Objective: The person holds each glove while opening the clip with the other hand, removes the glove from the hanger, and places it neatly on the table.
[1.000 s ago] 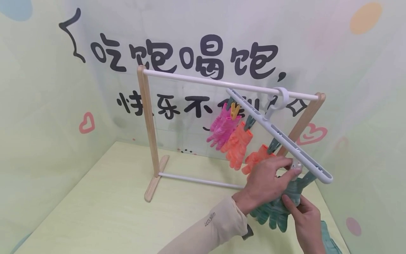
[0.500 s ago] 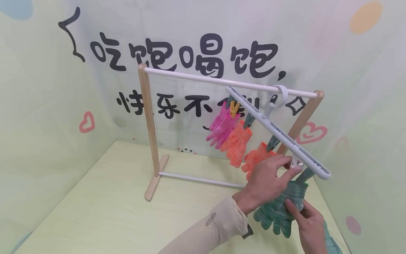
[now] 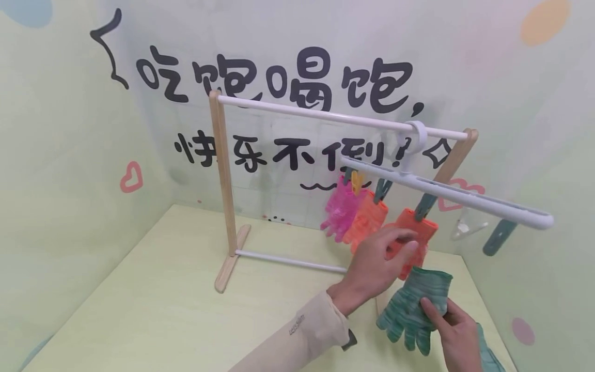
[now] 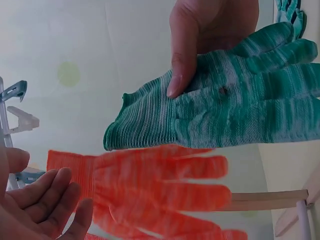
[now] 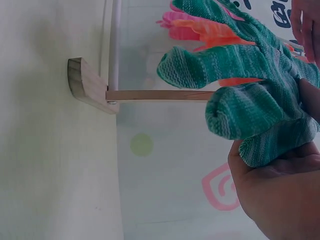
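My right hand point(image 3: 457, 330) pinches a green striped knit glove point(image 3: 411, 307) between thumb and fingers. The glove is off the hanger, its cuff upward in the head view. My left hand point(image 3: 372, 268) holds nothing; its fingers are loosely bent in front of an orange glove point(image 3: 420, 232). That glove hangs from a dark green clothespin point(image 3: 425, 206) on a pale grey hanger point(image 3: 469, 198). Nearer the hanger's right end are a white clothespin point(image 3: 466, 226), blurred, and another dark green clothespin point(image 3: 499, 237), both without a glove.
Another orange glove point(image 3: 369, 219) and pink gloves point(image 3: 340, 209) hang farther along the hanger. A yellow clothespin point(image 3: 357, 182) is among them. The hanger hooks over the white top rod point(image 3: 307, 111) of a wooden-legged rack point(image 3: 224, 181) on a pale table point(image 3: 153, 299).
The green glove has come off the hanger and stays in my right hand. My left hand has let go of the white clothespin and drawn back left. The hanger's right end has swung up and right.
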`<state>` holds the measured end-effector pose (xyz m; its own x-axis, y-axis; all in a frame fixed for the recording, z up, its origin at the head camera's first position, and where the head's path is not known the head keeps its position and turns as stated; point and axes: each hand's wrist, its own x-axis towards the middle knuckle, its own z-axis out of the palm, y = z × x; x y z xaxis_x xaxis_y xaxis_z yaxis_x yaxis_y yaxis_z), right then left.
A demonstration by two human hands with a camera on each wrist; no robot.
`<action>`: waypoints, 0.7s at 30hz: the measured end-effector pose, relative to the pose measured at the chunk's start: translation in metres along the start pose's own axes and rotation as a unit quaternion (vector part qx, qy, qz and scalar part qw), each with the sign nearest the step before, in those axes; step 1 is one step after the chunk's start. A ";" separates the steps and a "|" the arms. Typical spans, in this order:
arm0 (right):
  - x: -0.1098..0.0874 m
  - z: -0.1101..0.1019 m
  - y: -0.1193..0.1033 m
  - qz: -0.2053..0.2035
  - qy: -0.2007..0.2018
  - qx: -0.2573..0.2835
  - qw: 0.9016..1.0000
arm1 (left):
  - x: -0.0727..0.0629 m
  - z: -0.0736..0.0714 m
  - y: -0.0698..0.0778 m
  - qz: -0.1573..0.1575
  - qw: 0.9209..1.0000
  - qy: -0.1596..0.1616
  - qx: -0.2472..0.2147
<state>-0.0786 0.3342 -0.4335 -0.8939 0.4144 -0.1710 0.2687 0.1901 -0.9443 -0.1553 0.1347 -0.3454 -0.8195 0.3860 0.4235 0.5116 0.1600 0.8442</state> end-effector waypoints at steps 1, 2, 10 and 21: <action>0.001 -0.001 0.000 0.006 0.000 -0.008 1.000 | -0.003 -0.003 -0.003 -0.007 1.000 0.003 -0.005; 0.002 -0.001 0.001 0.010 -0.001 -0.020 1.000 | -0.006 -0.006 -0.006 -0.017 1.000 0.008 -0.009; 0.002 -0.012 0.008 -0.007 0.001 -0.068 0.998 | -0.032 -0.046 -0.044 -0.057 0.995 0.077 -0.001; 0.002 -0.022 0.020 -0.025 -0.011 -0.082 0.996 | -0.070 -0.132 -0.103 -0.146 0.963 0.219 0.056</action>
<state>-0.0668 0.3579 -0.4471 -0.9144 0.3824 -0.1325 0.2771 0.3529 -0.8937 -0.1851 -0.0286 -0.4187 -0.9505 -0.1072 0.2915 0.2466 0.3102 0.9181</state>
